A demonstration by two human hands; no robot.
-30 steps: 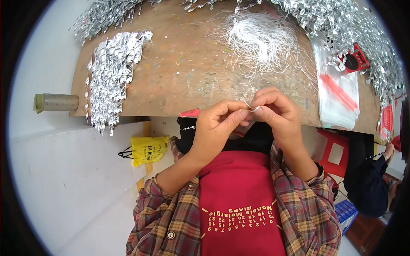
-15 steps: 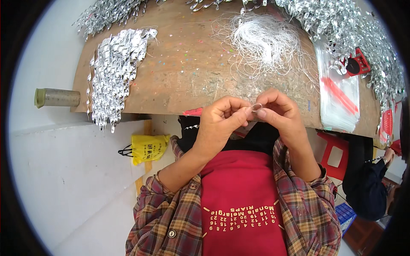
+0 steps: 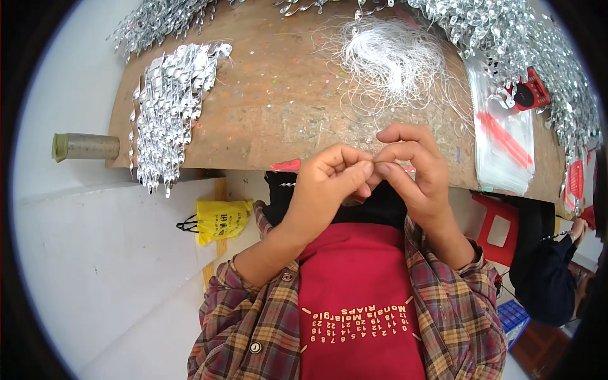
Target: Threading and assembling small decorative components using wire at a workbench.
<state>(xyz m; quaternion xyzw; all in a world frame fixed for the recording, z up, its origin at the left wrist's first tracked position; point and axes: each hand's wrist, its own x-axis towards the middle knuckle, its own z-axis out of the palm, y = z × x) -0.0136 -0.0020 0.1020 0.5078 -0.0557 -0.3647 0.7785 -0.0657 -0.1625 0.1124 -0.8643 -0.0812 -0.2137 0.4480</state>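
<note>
My left hand (image 3: 332,180) and my right hand (image 3: 415,171) meet fingertip to fingertip at the table's near edge. Each has thumb and forefinger pinched on a thin pale string, nearly hidden between the tips now. The right hand's other fingers are curled, one raised. Beside the left hand a twisted silver strip (image 3: 287,185) shows against dark cloth; whether it joins the string is hidden. Beyond my hands lies a tangled heap of thin white strings (image 3: 396,60). At left, a bundle of twisted silver strips (image 3: 170,107) overhangs the table edge.
The brown worktable (image 3: 272,120) carries more silver spirals (image 3: 487,31), a stack of clear plastic sleeves (image 3: 503,145) and a red device (image 3: 532,92). A metal cylinder (image 3: 92,145) sits at the left edge. Below are a yellow bag (image 3: 221,218) and red stool (image 3: 497,228). Another person (image 3: 548,278) sits at right.
The small string loop that stood up between my fingertips has been drawn down out of sight. My right hand's fingers have lifted and spread slightly; the left hand is almost unmoved.
</note>
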